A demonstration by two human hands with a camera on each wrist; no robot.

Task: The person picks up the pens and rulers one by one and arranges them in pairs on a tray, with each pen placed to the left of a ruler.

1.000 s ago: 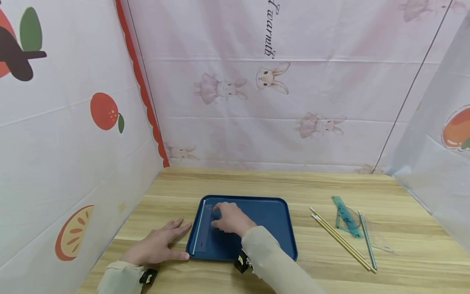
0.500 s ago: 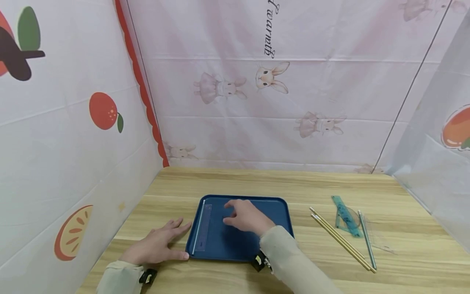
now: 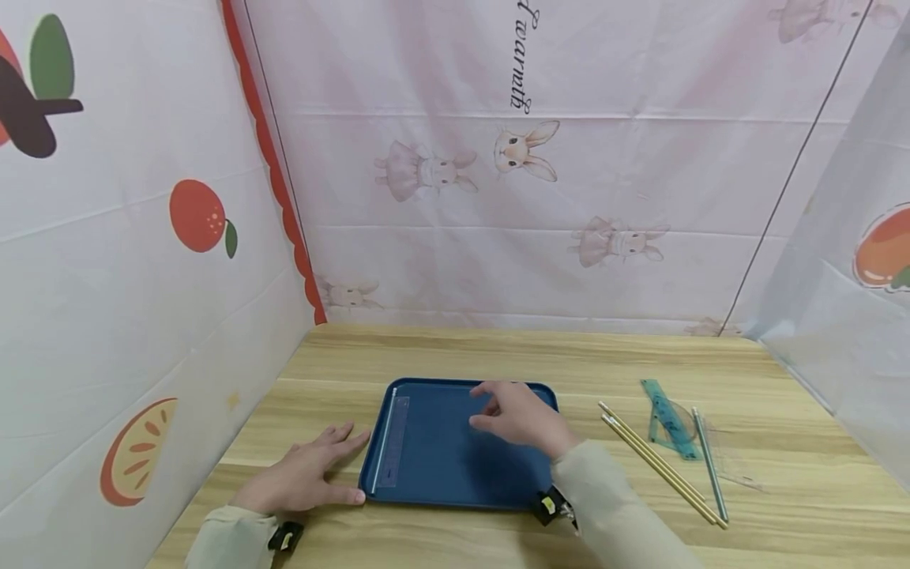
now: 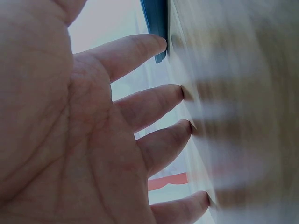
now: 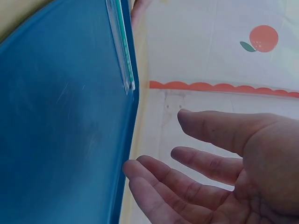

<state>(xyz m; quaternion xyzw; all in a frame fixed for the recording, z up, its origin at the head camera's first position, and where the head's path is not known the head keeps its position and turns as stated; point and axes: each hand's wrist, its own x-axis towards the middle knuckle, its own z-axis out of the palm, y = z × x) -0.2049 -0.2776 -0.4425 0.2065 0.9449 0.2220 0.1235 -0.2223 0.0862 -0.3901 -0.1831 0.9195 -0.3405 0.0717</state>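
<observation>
The tray (image 3: 448,474), blue and shallow, is set on the bench (image 3: 490,352) in front of the person. At its near left corner the left hand (image 3: 306,474) is placed, its fingers spread and their tips rested on the bench, the thumb brought up to the corner; nothing is gripped. The right hand (image 3: 522,415) is held above the right part of the tray, fingers loosely bent, thumb kept apart, and nothing is held. Inside the left rim a pencil (image 3: 385,442) and a clear ruler (image 3: 395,442) are laid side by side. To the right, two gold pencils (image 3: 661,468) and a blue-green pencil (image 3: 711,466) are seen; farther back, a teal ruler (image 3: 668,417) is laid across a teal set square (image 3: 653,431). Behind, a rabbit-printed cloth (image 3: 455,269) is hung.
</observation>
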